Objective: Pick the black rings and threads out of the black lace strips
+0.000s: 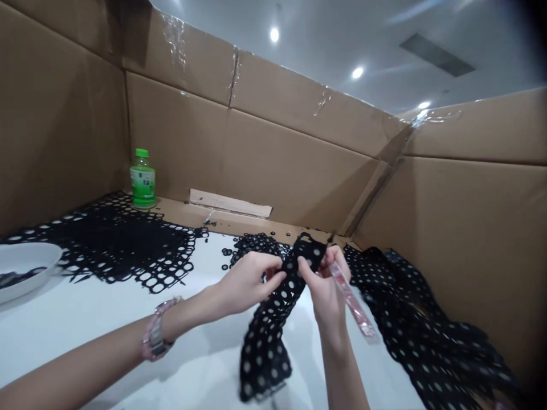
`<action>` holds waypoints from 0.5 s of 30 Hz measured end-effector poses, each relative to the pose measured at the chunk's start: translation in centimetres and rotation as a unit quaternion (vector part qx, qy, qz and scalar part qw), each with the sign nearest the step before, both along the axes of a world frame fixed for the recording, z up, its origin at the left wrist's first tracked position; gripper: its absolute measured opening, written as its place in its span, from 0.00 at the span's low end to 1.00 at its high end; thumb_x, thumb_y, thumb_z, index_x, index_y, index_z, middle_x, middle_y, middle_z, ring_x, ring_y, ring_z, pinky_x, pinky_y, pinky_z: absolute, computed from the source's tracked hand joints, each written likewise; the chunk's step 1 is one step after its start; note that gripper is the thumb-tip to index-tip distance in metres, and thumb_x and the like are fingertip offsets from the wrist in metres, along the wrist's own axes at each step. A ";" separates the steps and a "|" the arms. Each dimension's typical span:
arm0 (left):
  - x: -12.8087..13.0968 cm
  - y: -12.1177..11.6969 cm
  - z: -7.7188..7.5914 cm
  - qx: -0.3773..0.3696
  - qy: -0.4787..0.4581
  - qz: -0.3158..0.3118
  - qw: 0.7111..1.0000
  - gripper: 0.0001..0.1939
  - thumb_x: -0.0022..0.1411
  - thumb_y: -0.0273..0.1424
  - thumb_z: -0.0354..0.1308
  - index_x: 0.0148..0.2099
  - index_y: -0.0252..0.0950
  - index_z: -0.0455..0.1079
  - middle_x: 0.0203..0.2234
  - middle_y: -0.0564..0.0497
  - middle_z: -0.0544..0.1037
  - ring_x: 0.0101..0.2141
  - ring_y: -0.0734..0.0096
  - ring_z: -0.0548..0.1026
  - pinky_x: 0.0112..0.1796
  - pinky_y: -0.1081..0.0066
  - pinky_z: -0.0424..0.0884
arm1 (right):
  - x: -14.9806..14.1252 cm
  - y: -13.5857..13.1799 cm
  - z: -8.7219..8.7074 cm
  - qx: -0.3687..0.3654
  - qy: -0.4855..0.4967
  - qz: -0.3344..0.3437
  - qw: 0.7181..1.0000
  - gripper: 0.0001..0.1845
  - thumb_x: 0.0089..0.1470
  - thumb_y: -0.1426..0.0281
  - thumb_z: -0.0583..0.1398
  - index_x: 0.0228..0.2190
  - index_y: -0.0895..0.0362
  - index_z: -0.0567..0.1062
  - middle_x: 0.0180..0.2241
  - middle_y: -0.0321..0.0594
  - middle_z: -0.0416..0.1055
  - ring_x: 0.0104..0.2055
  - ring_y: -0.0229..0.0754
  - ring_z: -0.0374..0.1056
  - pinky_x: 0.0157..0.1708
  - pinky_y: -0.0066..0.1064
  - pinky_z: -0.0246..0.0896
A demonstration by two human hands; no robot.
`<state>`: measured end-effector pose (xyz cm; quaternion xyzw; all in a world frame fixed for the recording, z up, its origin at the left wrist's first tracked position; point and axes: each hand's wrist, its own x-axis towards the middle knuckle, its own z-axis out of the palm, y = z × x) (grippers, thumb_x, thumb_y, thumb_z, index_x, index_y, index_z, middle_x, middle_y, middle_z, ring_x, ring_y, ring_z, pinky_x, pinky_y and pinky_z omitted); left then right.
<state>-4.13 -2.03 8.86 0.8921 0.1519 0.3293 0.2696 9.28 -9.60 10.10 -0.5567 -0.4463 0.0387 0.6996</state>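
Item: black dotted openwork fabric strip [265, 353], held above centre of white bench [205, 364]. Left hand [248, 282] pinched its upper end; right hand [322, 285] gripped it alongside a translucent pink stick [352, 299].

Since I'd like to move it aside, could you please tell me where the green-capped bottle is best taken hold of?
Probably around its labelled middle, coming from the front: the plastic bottle stands upright and narrow, and the cardboard wall rises close behind it, leaving the front as the more open side for your grip.
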 end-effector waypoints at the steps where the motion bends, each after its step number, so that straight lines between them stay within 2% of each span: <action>1: -0.5 -0.2 0.6 -0.025 -0.012 -0.013 1.000 0.12 0.60 0.32 0.47 0.27 0.33 0.63 0.21 0.55 0.67 0.23 0.78 0.62 0.26 0.77 0.57 | -0.1 -0.6 0.4 -0.001 0.010 0.027 1.000 0.20 0.40 0.72 0.63 0.23 0.54 0.54 0.21 0.26 0.49 0.22 0.31 0.49 0.22 0.24 0.48; 4: -2.1 -0.7 2.4 -0.104 -0.014 -0.079 0.991 0.11 0.61 0.32 0.45 0.31 0.34 0.65 0.25 0.56 0.68 0.27 0.76 0.64 0.29 0.78 0.60 | 0.6 -2.6 1.3 -0.071 0.034 0.194 0.978 0.16 0.40 0.69 0.64 0.28 0.53 0.61 0.28 0.31 0.61 0.30 0.36 0.59 0.30 0.28 0.56; 7: -3.8 -1.1 3.9 -0.102 0.024 -0.108 0.989 0.10 0.60 0.29 0.44 0.31 0.34 0.65 0.24 0.57 0.67 0.28 0.76 0.64 0.31 0.78 0.60 | 1.3 -3.9 1.8 -0.133 0.073 0.342 0.927 0.16 0.41 0.65 0.64 0.31 0.53 0.63 0.33 0.36 0.66 0.37 0.43 0.63 0.36 0.34 0.58; 10: -5.0 -1.2 4.3 -0.061 0.063 -0.089 0.992 0.09 0.59 0.27 0.45 0.31 0.34 0.66 0.25 0.56 0.69 0.29 0.75 0.66 0.31 0.77 0.60 | 0.4 -4.0 1.8 -0.175 0.088 0.391 0.899 0.18 0.40 0.68 0.65 0.28 0.53 0.59 0.27 0.33 0.64 0.31 0.39 0.61 0.28 0.29 0.55; 12: -5.5 -1.1 3.9 -0.035 0.085 -0.075 0.993 0.09 0.59 0.27 0.45 0.31 0.34 0.67 0.26 0.56 0.70 0.30 0.74 0.67 0.31 0.77 0.60 | -0.9 -3.5 1.5 -0.212 0.080 0.395 0.890 0.19 0.41 0.71 0.64 0.26 0.53 0.56 0.22 0.28 0.57 0.26 0.34 0.55 0.23 0.25 0.49; 15: -5.9 -1.1 2.6 0.013 0.067 -0.024 0.997 0.08 0.58 0.28 0.46 0.33 0.35 0.66 0.28 0.54 0.71 0.32 0.72 0.67 0.33 0.75 0.61 | -2.8 -2.7 0.3 -0.200 0.069 0.375 0.903 0.20 0.42 0.71 0.63 0.25 0.53 0.53 0.20 0.26 0.47 0.23 0.32 0.49 0.23 0.24 0.46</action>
